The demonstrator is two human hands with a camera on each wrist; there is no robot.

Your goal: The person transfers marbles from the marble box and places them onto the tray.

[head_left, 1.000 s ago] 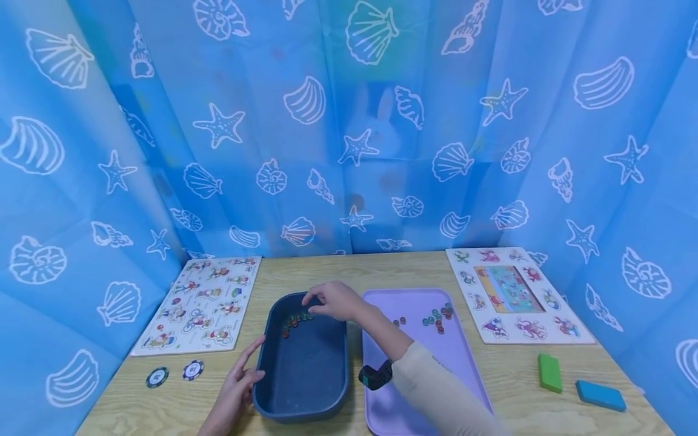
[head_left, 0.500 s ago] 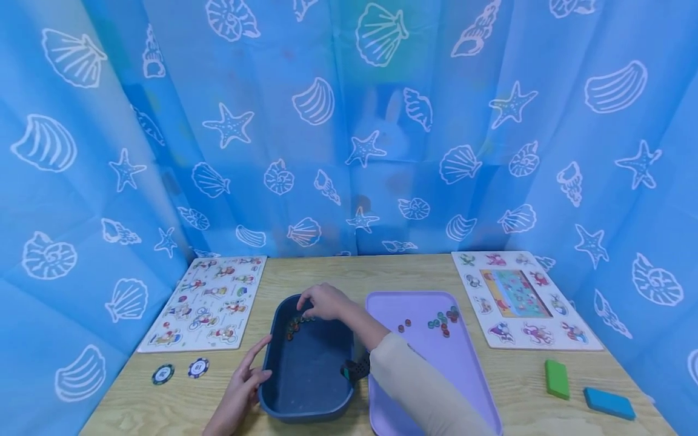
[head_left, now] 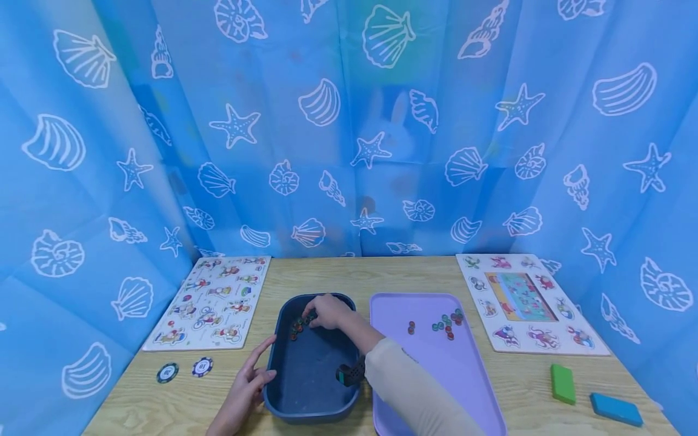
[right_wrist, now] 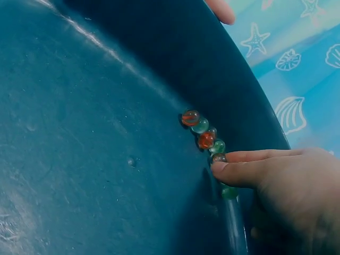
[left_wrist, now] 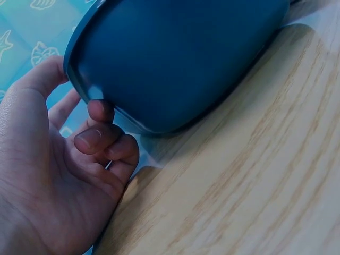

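A dark blue basin [head_left: 302, 375] stands on the wooden table, with several red-orange and green glass marbles [head_left: 297, 330] clustered along its far left corner. Inside it, my right hand [head_left: 329, 312] reaches down to that cluster. The right wrist view shows the thumb and index finger pinching a marble [right_wrist: 219, 158]; a green marble [right_wrist: 229, 192] lies just below them. At the basin's left side, my left hand [head_left: 246, 384] touches the outer rim with index finger and thumb, its other fingers bent beneath, as the left wrist view shows.
Right of the basin lies a lilac tray [head_left: 417, 378] bearing several red and green marbles [head_left: 449, 327]. Picture puzzle boards [head_left: 209, 303] stand at the back left and back right. Two poker chips [head_left: 202, 366], a green block [head_left: 563, 383] and a blue block [head_left: 616, 409] lie nearer.
My right hand has lowered from above the basin's far edge into it, down to the marbles. The left hand keeps its place at the rim. The head view has shifted slightly.
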